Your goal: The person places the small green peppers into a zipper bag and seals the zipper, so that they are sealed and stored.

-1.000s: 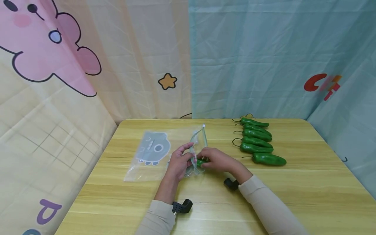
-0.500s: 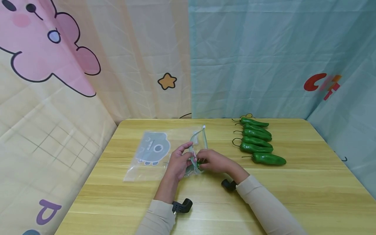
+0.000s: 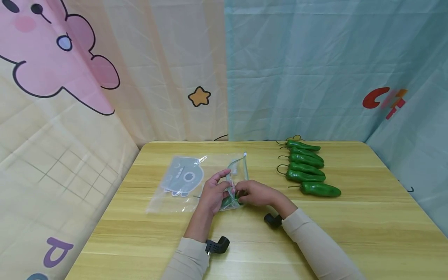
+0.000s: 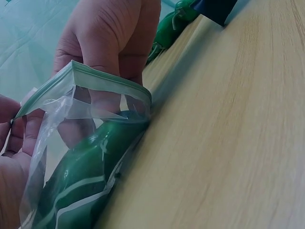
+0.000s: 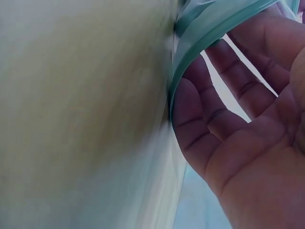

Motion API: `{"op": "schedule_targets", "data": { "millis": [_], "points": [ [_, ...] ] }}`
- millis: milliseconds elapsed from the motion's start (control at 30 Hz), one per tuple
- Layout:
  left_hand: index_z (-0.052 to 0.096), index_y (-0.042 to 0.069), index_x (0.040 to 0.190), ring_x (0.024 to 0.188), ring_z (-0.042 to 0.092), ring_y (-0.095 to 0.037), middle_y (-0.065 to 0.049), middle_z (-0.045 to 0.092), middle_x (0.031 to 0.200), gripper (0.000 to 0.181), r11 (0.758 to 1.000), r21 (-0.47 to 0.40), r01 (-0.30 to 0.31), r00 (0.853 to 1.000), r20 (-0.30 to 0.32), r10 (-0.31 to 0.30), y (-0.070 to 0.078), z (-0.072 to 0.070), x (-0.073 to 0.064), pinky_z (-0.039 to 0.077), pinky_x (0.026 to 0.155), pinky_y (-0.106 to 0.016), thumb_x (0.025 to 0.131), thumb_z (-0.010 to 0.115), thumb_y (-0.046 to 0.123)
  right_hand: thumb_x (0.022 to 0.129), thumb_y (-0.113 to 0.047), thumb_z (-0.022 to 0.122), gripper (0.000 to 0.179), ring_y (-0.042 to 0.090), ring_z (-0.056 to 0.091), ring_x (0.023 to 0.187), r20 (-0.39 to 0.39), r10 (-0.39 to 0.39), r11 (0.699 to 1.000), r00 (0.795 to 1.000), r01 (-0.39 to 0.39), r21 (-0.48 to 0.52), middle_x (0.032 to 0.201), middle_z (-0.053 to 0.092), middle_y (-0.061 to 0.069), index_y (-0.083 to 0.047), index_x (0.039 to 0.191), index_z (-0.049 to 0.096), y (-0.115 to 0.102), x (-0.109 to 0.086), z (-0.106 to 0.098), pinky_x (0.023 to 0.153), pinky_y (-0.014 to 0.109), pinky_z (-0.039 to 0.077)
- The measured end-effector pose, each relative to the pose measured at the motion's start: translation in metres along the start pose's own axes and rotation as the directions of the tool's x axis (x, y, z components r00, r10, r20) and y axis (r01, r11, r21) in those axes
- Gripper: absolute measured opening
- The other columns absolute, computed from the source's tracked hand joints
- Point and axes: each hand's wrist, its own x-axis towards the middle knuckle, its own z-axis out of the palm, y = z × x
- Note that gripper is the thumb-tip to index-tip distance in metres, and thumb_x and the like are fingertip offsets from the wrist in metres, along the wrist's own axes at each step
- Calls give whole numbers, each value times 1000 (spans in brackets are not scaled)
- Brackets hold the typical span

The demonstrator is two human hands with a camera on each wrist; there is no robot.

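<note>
A clear zip bag [image 3: 214, 162] with a grey cartoon print lies on the table, its green-edged mouth turned to the right. My left hand [image 3: 211, 196] pinches the near rim of that mouth. Inside the bag lies a green pepper [image 4: 88, 157], its stem toward the left. My right hand [image 3: 257, 193] reaches into the mouth, fingers and thumb at the pepper's blunt end; the bag's rim and film partly cover the fingertips. In the right wrist view the fingers [image 5: 188, 107] bend inside the green zip band, and the pepper is hidden there.
Several green peppers [image 3: 305, 177] lie in a column at the right of the wooden table [image 3: 364, 229], stems to the left. Printed curtains [image 3: 315, 77] enclose the back and sides.
The pepper has slid leftward, deeper into the bag, with my right hand following slightly into the mouth. The bag's zip corner has shifted a little right. My left hand has stayed in place.
</note>
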Motion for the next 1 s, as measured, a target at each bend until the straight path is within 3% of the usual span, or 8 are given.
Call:
{"op": "schedule_targets", "data": {
  "millis": [567,700,1000],
  "points": [
    [51,-6,139,81,57,-16,-24,42,139,52,999,34,-15,1000,16,15,0,1,2,54,66,-24,87,54,-10,91,0,65,12,12,54,84,45,-7,997,999,3,76,95,63,3,-9,99,67,2,-2,0,77,27,50],
    [49,-7,139,77,58,-15,-27,43,133,51,1000,21,-20,1000,17,19,-2,0,2,55,65,-24,88,54,-10,91,-1,66,12,12,54,84,47,-7,997,999,4,77,94,63,2,-10,98,67,3,-1,1,76,27,50],
    [52,-6,138,75,61,-15,-31,47,127,49,998,66,-22,1000,23,21,-5,-2,2,56,68,-24,89,55,-8,93,-5,65,19,13,60,95,20,24,999,1000,-25,36,104,66,-1,-9,111,67,4,-6,-2,87,33,52]
  ]
}}
